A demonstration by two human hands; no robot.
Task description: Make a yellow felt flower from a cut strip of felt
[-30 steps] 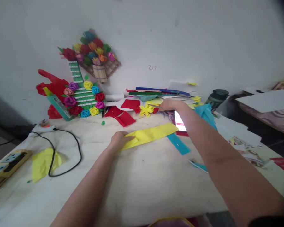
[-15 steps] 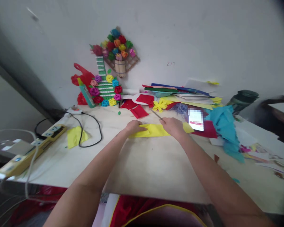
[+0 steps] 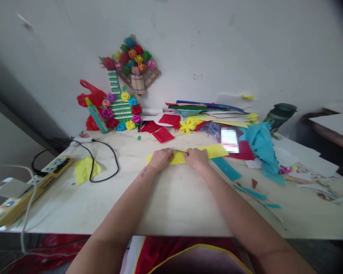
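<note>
With the yellow strip (image 3: 217, 151) lying on the table (image 3: 174, 209), gripped by the bunched left hand (image 3: 161, 159) while the slim tool (image 3: 178, 150) seems to be clutched in the right hand (image 3: 197, 157), tbh the paper's probably best kept taut.

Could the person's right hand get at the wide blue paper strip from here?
Probably yes: the wide blue paper strip lies near the right hand, with nothing visibly between them, though that hand is on the yellow paper strip.
</note>
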